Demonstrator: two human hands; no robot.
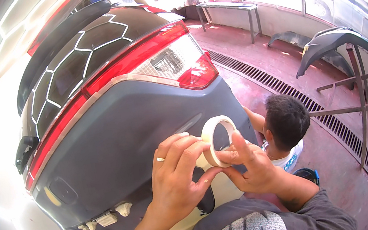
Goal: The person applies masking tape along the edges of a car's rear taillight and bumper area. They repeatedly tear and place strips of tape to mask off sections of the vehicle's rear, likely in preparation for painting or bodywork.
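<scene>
In front of my chest I hold a cream roll of masking tape [209, 136] upright between both hands. My left hand [177, 177], a ring on one finger, is closed with its fingertips at the roll's left side; its thumb tip meets the lower edge. My right hand [253, 166] grips the roll from the lower right. Behind them is the grey rear panel [140, 112] of a car. Tan tape strip [122, 78] follows the lower edge of the red and clear taillight [200, 66]. Whether a tape end is lifted I cannot make out.
Close on the right, a person [287, 122] is low beside the car's corner. A floor grate [276, 85] runs behind them. Farther right, a metal stand [359, 85] carries a dark bumper [342, 40]. A long bench [229, 6] stands by the far windows.
</scene>
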